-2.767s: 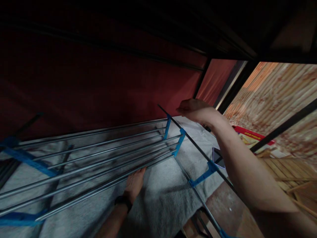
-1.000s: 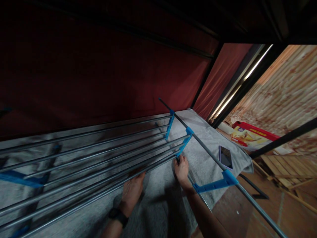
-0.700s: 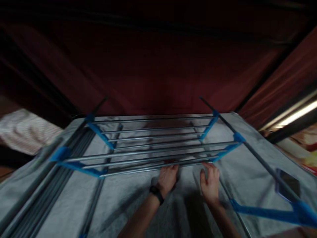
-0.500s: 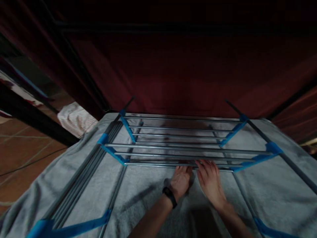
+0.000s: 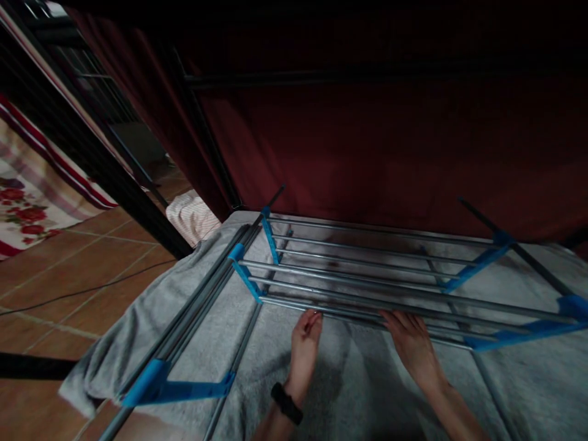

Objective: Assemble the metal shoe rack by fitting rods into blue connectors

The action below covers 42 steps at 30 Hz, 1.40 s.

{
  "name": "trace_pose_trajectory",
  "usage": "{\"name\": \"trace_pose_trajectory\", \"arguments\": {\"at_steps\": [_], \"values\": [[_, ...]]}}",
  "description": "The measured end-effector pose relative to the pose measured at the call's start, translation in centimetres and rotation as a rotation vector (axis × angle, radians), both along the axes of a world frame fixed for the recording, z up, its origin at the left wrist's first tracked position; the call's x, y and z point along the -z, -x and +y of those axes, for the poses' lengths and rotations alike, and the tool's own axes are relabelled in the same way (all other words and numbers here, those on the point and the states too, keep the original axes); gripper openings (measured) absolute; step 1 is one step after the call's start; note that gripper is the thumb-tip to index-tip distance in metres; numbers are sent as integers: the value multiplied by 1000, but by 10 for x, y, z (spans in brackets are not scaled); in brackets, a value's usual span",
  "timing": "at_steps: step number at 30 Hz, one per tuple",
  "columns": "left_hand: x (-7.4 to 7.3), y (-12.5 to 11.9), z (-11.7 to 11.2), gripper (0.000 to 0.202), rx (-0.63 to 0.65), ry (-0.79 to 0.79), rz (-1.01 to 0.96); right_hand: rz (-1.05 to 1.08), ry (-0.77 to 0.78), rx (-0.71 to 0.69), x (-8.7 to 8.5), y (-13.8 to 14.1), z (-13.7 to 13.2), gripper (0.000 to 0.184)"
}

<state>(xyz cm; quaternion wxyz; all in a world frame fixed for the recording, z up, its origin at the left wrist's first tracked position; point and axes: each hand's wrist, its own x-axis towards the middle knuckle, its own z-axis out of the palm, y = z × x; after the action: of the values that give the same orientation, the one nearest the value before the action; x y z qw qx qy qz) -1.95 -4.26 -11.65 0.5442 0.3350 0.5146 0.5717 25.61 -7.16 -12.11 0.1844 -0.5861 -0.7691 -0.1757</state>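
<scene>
A rack of grey metal tubes [image 5: 349, 274] joined by blue plastic brackets [image 5: 245, 272] lies on a grey blanket [image 5: 362, 373]. My left hand [image 5: 306, 337], with a black band at the wrist, is closed with its fingertips pinched together just in front of the nearest crosswise tubes. Whatever those fingers might hold is too small to make out. Over to the right, my right hand [image 5: 411, 343] has its fingers curled at the front tubes, gripping them near the middle of the rack. The tubes partly hide its fingertips.
Behind the rack hangs a dark red curtain [image 5: 358, 165]. A black post [image 5: 151, 214] slants along the left side. Beyond it are a tiled floor [image 5: 110, 257] with a cable, a striped cloth [image 5: 190, 217] and a floral cloth [image 5: 32, 208].
My left hand has moved away from my right hand, leftward along the front tube, and its fingers have drawn together. My right hand stays at the tubes. The view has turned left.
</scene>
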Motion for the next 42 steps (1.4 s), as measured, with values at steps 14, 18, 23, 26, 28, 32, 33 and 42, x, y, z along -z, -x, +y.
{"name": "trace_pose_trajectory", "arguments": {"at_steps": [14, 18, 23, 26, 28, 32, 33, 42], "values": [[-63, 24, 38, 9, -364, 182, -514, -25, -64, -19, 1, -5, 2, 32], [-66, 24, 37, 15, -346, 140, -469, -4, -69, -36, 2, -7, 3, 32], [-67, 29, 40, 29, -306, 148, -416, 25, -71, -51, 0, -7, 3, 33], [-68, 32, 41, 34, -293, 156, -413, 29, -69, -52, 0, -7, 4, 32], [-69, 34, 42, 36, -278, 167, -427, 33, -66, -51, 1, -7, 5, 30], [-70, 36, 45, 32, -263, 179, -440, 33, -49, -51, 1, -8, 6, 32], [-69, 36, 46, 31, -267, 180, -438, 32, -45, -53, 1, -8, 6, 32], [-58, 46, 48, 24, -208, 120, -427, 17, -65, -55, -3, -5, 6, 30]]}}
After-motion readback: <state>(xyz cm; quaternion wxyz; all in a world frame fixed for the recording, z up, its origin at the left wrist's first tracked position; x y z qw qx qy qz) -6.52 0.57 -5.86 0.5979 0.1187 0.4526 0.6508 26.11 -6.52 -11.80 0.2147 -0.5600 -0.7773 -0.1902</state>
